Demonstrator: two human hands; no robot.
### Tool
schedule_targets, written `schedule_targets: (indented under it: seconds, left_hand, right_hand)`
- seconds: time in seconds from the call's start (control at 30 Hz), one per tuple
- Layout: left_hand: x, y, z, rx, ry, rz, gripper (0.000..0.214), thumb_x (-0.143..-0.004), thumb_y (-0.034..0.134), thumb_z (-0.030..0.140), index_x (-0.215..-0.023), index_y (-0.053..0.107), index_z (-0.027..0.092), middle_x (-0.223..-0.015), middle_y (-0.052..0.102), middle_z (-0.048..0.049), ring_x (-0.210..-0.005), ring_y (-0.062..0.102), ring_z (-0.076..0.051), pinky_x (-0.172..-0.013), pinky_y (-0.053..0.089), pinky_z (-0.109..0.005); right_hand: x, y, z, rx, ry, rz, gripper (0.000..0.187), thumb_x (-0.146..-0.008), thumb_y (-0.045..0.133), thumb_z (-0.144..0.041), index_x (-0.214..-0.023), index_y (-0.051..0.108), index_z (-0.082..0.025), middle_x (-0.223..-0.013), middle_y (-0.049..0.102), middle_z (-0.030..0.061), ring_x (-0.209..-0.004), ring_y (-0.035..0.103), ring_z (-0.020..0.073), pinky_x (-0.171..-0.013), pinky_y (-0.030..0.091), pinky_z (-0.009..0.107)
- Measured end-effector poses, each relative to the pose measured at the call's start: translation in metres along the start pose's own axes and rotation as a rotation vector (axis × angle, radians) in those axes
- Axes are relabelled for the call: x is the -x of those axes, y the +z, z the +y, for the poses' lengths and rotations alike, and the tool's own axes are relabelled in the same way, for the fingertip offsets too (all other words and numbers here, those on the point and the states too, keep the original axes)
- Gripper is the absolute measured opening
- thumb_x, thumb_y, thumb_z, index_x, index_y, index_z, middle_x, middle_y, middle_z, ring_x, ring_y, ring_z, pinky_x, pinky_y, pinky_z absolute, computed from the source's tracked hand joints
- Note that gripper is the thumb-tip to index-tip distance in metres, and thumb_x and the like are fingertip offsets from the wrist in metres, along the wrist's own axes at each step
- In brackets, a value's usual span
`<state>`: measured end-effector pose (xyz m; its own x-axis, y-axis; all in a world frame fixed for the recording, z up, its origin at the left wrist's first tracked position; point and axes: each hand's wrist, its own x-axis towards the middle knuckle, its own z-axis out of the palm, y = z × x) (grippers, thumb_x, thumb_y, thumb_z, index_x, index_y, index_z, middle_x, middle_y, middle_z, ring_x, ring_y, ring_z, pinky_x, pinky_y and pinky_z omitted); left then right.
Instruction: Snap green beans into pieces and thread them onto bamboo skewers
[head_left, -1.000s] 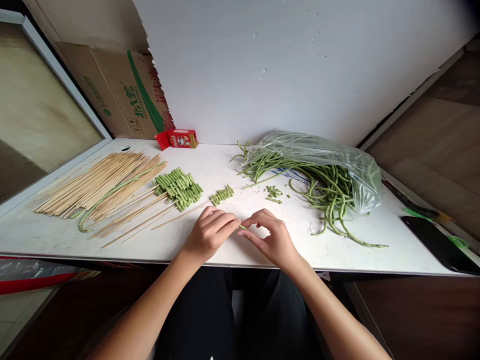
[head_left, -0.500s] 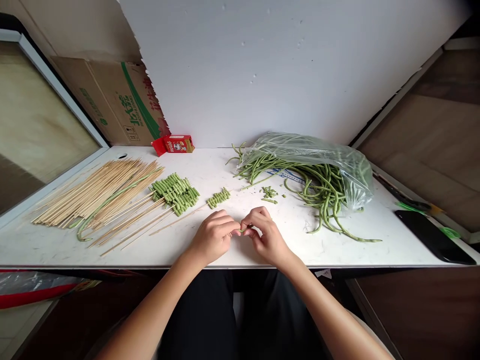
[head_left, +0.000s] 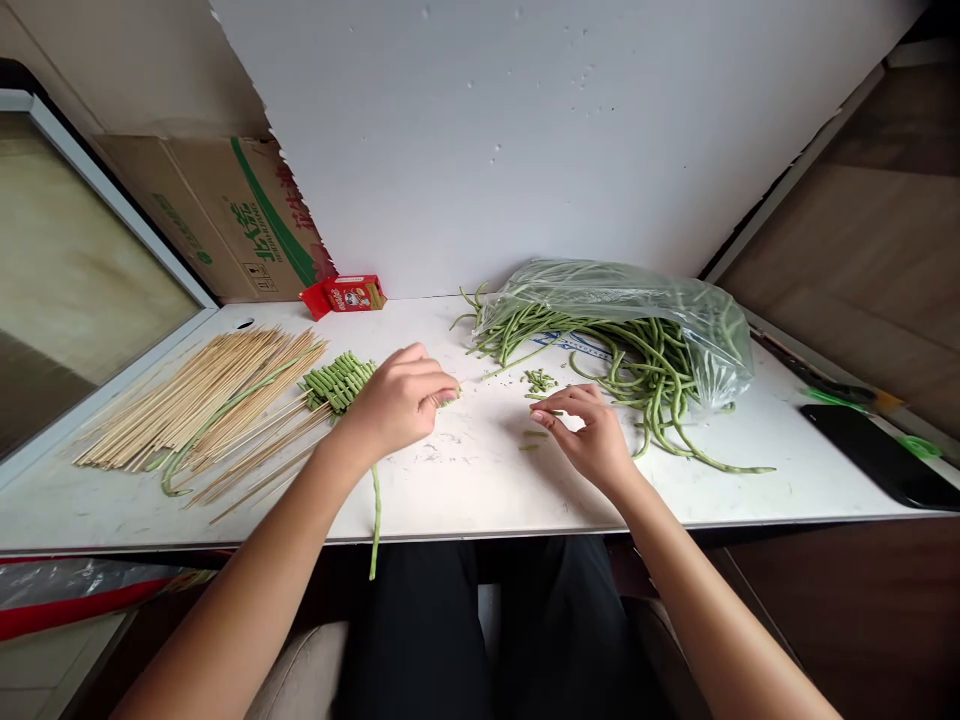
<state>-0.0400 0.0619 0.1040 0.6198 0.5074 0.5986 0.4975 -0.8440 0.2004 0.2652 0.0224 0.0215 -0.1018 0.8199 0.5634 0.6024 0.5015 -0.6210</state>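
My left hand (head_left: 401,400) rests on the white table (head_left: 480,490), its fingers curled shut beside a block of green bean pieces threaded on skewers (head_left: 337,378). A long green bean (head_left: 374,520) trails from under that wrist and hangs over the table's front edge. My right hand (head_left: 592,435) is to the right, thumb and forefinger pinched on a small bean piece. Two short bean bits (head_left: 531,440) lie on the table just left of its fingertips. A little heap of cut bean ends (head_left: 538,380) sits behind them.
A pile of bamboo skewers (head_left: 195,395) covers the left of the table. A clear plastic bag of long beans (head_left: 630,325) lies at the back right. A red carton (head_left: 352,293) and cardboard box (head_left: 225,215) stand at the back left; a black phone (head_left: 877,455) lies far right.
My hands were together at the front edge pinching a bean. They have parted: the left moved up and left to the skewered pieces, the right moved right. The long bean now shows.
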Motion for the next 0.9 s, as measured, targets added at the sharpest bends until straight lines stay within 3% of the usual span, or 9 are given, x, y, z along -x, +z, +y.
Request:
schedule_targets:
  seconds: [0.13, 0.23, 0.33, 0.43, 0.57, 0.7, 0.83, 0.9]
  left_hand:
    - [-0.028, -0.025, 0.001, -0.016, 0.006, 0.087, 0.021, -0.095, 0.063, 0.009, -0.089, 0.080, 0.020, -0.083, 0.076, -0.0047, -0.084, 0.058, -0.022, -0.075, 0.052, -0.037]
    - [-0.046, -0.028, 0.005, 0.021, -0.007, 0.060, 0.018, -0.095, 0.067, 0.013, -0.088, 0.081, 0.021, -0.082, 0.074, -0.0041, -0.084, 0.061, -0.021, -0.077, 0.054, -0.038]
    - [-0.051, -0.010, 0.011, 0.121, -0.025, -0.015, 0.024, -0.095, 0.062, 0.007, -0.097, 0.081, 0.020, -0.095, 0.067, -0.0061, -0.087, 0.064, -0.019, -0.079, 0.057, -0.035]
    - [-0.045, 0.022, 0.019, 0.213, -0.042, -0.102, 0.041, -0.094, 0.048, -0.004, -0.106, 0.080, 0.020, -0.104, 0.062, -0.0074, -0.094, 0.065, -0.018, -0.084, 0.059, -0.034]
    - [-0.036, 0.060, 0.031, 0.360, -0.085, -0.103, 0.043, -0.097, 0.051, -0.001, -0.127, 0.072, 0.021, -0.109, 0.065, -0.0077, -0.101, 0.067, -0.019, -0.089, 0.061, -0.033]
    - [-0.031, 0.078, 0.038, 0.419, -0.125, -0.080, 0.038, -0.099, 0.055, 0.004, -0.131, 0.070, 0.020, -0.113, 0.070, -0.0090, -0.102, 0.068, -0.020, -0.094, 0.058, -0.034]
    - [-0.015, 0.083, 0.039, 0.535, -0.385, -0.102, 0.037, -0.098, 0.066, 0.017, -0.134, 0.067, 0.024, -0.108, 0.072, -0.0079, -0.085, 0.070, -0.018, -0.078, 0.059, -0.032]
    - [-0.001, 0.079, 0.037, 0.682, -0.566, -0.246, 0.032, -0.104, 0.059, 0.028, -0.135, 0.065, 0.023, -0.102, 0.073, -0.0076, -0.072, 0.071, -0.016, -0.065, 0.058, -0.029]
  right_hand:
    - [0.006, 0.011, 0.022, 0.145, 0.041, -0.089, 0.022, -0.098, 0.073, -0.044, -0.093, 0.086, -0.027, -0.092, 0.076, 0.0115, -0.098, 0.057, 0.0330, -0.090, 0.051, 0.050]
    - [0.006, 0.012, 0.021, 0.161, 0.032, -0.119, 0.028, -0.101, 0.067, -0.045, -0.096, 0.086, -0.026, -0.096, 0.076, 0.0127, -0.098, 0.057, 0.0330, -0.090, 0.050, 0.050]
    - [0.001, 0.004, 0.010, 0.104, 0.075, -0.065, 0.036, -0.108, 0.054, -0.047, -0.110, 0.083, -0.025, -0.104, 0.078, 0.0121, -0.100, 0.060, 0.0319, -0.091, 0.050, 0.049]
    - [-0.004, -0.006, -0.002, -0.054, 0.180, -0.009, 0.041, -0.110, 0.049, -0.051, -0.118, 0.079, -0.025, -0.106, 0.080, 0.0104, -0.104, 0.066, 0.0302, -0.088, 0.052, 0.044]
    - [-0.003, -0.005, -0.015, -0.348, 0.265, -0.100, 0.041, -0.101, 0.066, -0.056, -0.126, 0.076, -0.024, -0.113, 0.082, 0.0102, -0.102, 0.075, 0.0275, -0.083, 0.058, 0.039]
    - [0.001, 0.004, -0.019, -0.442, 0.286, -0.098, 0.036, -0.090, 0.080, -0.054, -0.109, 0.084, -0.024, -0.110, 0.084, 0.0107, -0.094, 0.078, 0.0288, -0.076, 0.063, 0.039]
    - [-0.001, 0.000, -0.012, -0.398, 0.308, 0.025, 0.033, -0.088, 0.082, -0.054, -0.101, 0.087, -0.024, -0.101, 0.085, 0.0097, -0.084, 0.078, 0.0270, -0.069, 0.063, 0.038]
    - [-0.004, -0.008, -0.008, -0.376, 0.331, 0.106, 0.033, -0.088, 0.082, -0.054, -0.100, 0.086, -0.023, -0.102, 0.084, 0.0100, -0.079, 0.076, 0.0253, -0.064, 0.061, 0.036]
